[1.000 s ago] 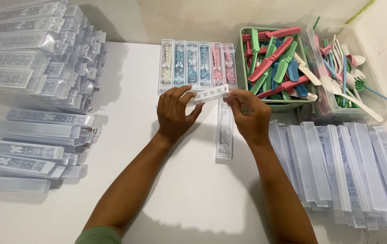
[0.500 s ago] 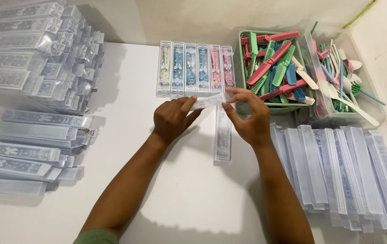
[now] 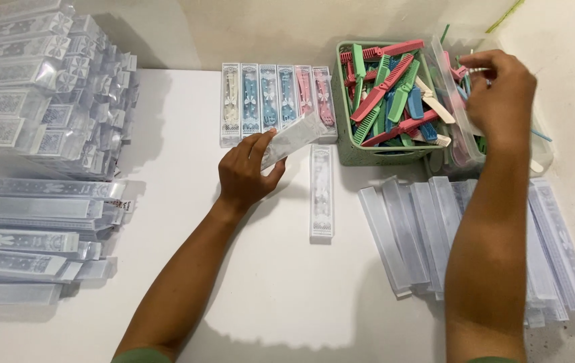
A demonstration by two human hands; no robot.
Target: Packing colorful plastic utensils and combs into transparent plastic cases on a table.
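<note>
My left hand point(image 3: 246, 171) grips a long clear plastic sleeve point(image 3: 294, 138) by one end, tilted above the white table point(image 3: 187, 134). My right hand point(image 3: 500, 94) reaches into the clear tub point(image 3: 455, 134) of pastel items at the far right, with its fingers pinched on a small thing that I cannot make out. A packed sleeve point(image 3: 321, 191) lies flat just right of my left hand. Behind it sits a row of packed sleeves point(image 3: 275, 101) holding white, blue and pink combs.
A green basket point(image 3: 368, 156) of loose pink, green and blue combs stands at the back. Empty clear sleeves point(image 3: 428, 235) fan out at the right. Stacks of packed sleeves point(image 3: 39, 87) fill the left side, with more point(image 3: 29, 242) nearer me.
My right hand has let go of the sleeve and moved right and back into the clear tub. My left hand keeps the sleeve, now alone.
</note>
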